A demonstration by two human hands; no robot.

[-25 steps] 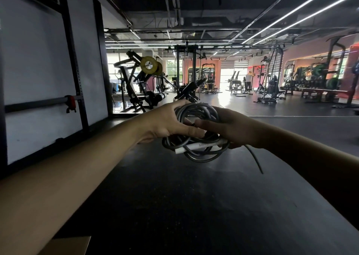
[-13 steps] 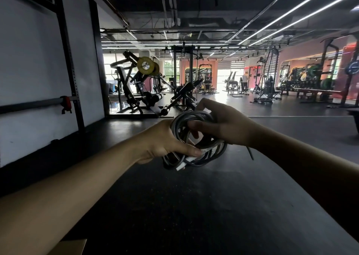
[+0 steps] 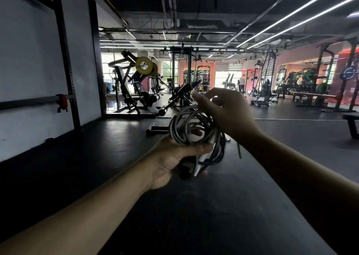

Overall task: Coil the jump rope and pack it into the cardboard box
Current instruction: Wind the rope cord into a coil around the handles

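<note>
The coiled jump rope (image 3: 196, 132) stands upright between both hands: left hand (image 3: 171, 161) clenched around its bottom, right hand (image 3: 227, 115) loosely curled over its top; no box visible

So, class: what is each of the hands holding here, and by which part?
The left hand grips the coiled jump rope at the bottom of its loops, where the handles bunch. The right hand rests on the top of the coil, fingers loosely curled.
</note>
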